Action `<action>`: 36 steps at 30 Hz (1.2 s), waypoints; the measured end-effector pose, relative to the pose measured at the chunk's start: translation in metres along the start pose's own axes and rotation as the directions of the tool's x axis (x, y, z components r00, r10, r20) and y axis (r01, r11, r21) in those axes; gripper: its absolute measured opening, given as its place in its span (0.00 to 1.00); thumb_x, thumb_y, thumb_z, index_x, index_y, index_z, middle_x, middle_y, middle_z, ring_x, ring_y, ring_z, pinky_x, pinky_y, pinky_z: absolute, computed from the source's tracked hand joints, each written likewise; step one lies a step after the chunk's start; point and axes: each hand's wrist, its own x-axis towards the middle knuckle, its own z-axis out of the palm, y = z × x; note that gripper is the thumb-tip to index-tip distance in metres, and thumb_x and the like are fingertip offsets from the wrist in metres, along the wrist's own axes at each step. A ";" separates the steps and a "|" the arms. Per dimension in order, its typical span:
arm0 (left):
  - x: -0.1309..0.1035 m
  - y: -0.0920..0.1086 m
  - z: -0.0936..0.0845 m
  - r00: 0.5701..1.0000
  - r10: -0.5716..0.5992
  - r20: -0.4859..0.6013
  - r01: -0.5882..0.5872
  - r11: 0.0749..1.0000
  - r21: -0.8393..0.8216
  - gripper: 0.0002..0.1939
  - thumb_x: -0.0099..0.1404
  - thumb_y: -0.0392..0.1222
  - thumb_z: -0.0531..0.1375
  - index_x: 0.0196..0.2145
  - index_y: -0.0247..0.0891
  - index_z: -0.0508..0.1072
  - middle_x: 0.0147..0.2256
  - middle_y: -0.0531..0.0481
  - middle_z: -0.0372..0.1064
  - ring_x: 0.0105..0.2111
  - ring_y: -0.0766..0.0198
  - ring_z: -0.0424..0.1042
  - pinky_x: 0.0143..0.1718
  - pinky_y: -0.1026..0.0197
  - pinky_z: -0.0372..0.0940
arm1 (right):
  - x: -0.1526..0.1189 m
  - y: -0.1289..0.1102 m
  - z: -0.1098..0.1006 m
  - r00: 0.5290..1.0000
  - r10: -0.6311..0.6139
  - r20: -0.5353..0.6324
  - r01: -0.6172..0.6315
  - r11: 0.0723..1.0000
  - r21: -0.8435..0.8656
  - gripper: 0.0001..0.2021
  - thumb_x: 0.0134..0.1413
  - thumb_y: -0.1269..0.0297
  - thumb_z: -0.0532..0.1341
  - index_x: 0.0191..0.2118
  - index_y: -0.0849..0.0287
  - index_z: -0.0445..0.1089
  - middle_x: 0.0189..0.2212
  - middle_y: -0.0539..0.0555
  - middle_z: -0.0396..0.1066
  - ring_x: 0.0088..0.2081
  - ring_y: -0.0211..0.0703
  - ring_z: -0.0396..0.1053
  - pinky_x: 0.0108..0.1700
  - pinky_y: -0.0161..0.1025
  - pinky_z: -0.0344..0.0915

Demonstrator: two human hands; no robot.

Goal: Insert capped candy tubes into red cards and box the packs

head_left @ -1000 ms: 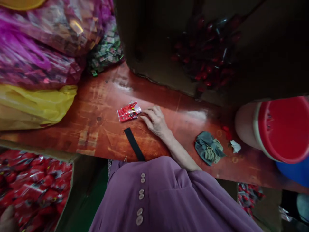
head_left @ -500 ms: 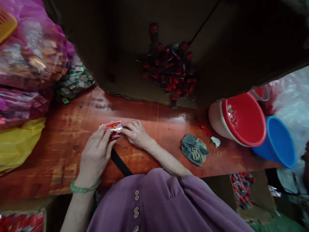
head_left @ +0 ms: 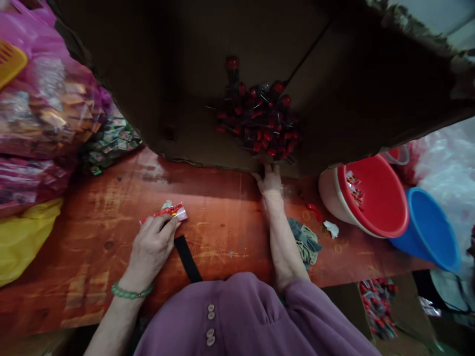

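Note:
A flat red printed packet, shiny and pale at one end, lies low over the table. My left hand, with a green bead bracelet on the wrist, is closed on it, thumb and fingers pinching its near edge. At the front edge of a large cardboard box, my right hand reaches forward with its fingers apart. One small dark bottle with a red cap is partly hidden between its thumb and fingers. Behind it, inside the box, is a heap of small red-capped bottles.
On the right stand a red basin with several small packets inside and a blue basin. A grey-green cloth lies beside my right forearm. Bags of packets crowd the left. A black strap lies on the table.
My right hand has left the packet and moved right and forward to the box edge. My left hand keeps the packet, now lower in view. The whole view has shifted slightly.

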 end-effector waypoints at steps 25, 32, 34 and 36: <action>0.016 -0.003 -0.010 0.888 -0.399 0.228 0.458 0.804 -0.378 0.11 0.66 0.43 0.61 0.32 0.39 0.82 0.31 0.48 0.78 0.32 0.61 0.75 0.37 0.60 0.69 | -0.140 -0.065 0.009 0.896 -0.334 0.293 -0.287 0.067 0.956 0.21 0.50 0.50 0.71 0.47 0.50 0.71 0.37 0.47 0.77 0.31 0.34 0.76 0.35 0.34 0.76; 0.016 0.018 -0.031 0.905 -0.416 0.085 0.386 0.722 -0.574 0.01 0.60 0.37 0.69 0.30 0.41 0.81 0.30 0.52 0.80 0.31 0.64 0.77 0.36 0.61 0.71 | -0.158 -0.076 -0.014 0.890 -0.438 0.126 -0.034 0.211 0.977 0.14 0.60 0.55 0.66 0.50 0.49 0.73 0.47 0.50 0.77 0.45 0.41 0.76 0.51 0.45 0.76; 0.015 0.022 -0.036 0.918 -0.388 0.082 0.358 0.720 -0.594 0.00 0.60 0.38 0.69 0.31 0.41 0.81 0.31 0.52 0.80 0.31 0.64 0.77 0.36 0.61 0.72 | -0.161 -0.079 -0.020 0.872 -0.486 0.053 0.070 0.231 0.970 0.12 0.62 0.58 0.64 0.51 0.48 0.73 0.48 0.50 0.77 0.47 0.41 0.76 0.53 0.45 0.75; 0.014 0.025 -0.041 0.928 -0.364 0.077 0.333 0.719 -0.610 0.02 0.61 0.40 0.69 0.32 0.41 0.81 0.31 0.52 0.79 0.31 0.64 0.77 0.36 0.60 0.72 | -0.162 -0.082 -0.025 0.842 -0.539 -0.018 0.186 0.258 0.948 0.12 0.64 0.61 0.62 0.52 0.48 0.73 0.48 0.51 0.77 0.49 0.41 0.75 0.54 0.45 0.73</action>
